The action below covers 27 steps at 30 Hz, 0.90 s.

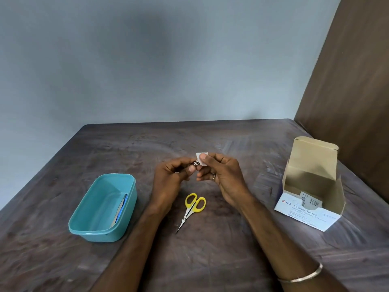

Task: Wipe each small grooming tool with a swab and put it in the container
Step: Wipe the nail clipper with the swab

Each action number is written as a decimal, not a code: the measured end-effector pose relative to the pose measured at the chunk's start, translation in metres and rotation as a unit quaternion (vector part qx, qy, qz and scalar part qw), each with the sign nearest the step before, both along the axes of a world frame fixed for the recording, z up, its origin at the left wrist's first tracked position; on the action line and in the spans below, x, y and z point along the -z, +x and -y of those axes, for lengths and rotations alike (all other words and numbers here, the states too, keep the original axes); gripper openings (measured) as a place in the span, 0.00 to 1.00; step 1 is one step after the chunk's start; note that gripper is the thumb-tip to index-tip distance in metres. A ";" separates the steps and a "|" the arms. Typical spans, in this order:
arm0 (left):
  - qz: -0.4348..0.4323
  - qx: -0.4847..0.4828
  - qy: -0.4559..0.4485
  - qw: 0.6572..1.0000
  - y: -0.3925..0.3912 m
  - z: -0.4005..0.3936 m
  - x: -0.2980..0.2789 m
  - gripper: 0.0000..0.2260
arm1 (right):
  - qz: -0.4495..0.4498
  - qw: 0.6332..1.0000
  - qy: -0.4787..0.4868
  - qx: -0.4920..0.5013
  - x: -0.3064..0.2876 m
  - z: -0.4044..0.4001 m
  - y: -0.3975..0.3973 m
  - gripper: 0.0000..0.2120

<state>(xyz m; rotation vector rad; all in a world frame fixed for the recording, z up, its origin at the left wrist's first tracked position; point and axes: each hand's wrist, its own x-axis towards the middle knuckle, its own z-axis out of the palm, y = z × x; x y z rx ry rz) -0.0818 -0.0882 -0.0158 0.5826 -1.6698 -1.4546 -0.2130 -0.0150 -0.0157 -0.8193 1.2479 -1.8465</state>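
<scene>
Over the middle of the table my left hand (170, 175) grips a small shiny metal tool (195, 163), most of it hidden by my fingers. My right hand (221, 173) pinches a white swab (201, 156) against that tool's tip. Small scissors with yellow handles (192, 207) lie on the table just below my hands, tips pointing toward me. A teal plastic container (101, 207) stands to the left, with a flat blue and white item (121, 209) leaning against its right inner wall.
An open cardboard box of alcohol swabs (309, 186) stands at the right, lid flap up. The dark wooden table (210, 249) meets a grey wall at the back and a brown panel (353, 81) at the right.
</scene>
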 end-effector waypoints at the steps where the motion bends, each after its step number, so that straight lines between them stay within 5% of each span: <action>1: -0.001 0.005 0.000 1.000 0.000 0.000 0.000 0.15 | 0.005 1.000 0.002 0.002 -0.001 0.000 0.000 0.08; 14: -0.012 0.007 0.048 0.999 0.002 0.006 0.000 0.11 | 0.003 1.000 0.001 -0.015 -0.003 -0.002 0.003 0.04; 27: -0.009 0.015 0.039 0.999 0.001 0.005 0.001 0.11 | 0.025 1.000 -0.004 -0.013 -0.002 0.000 0.001 0.11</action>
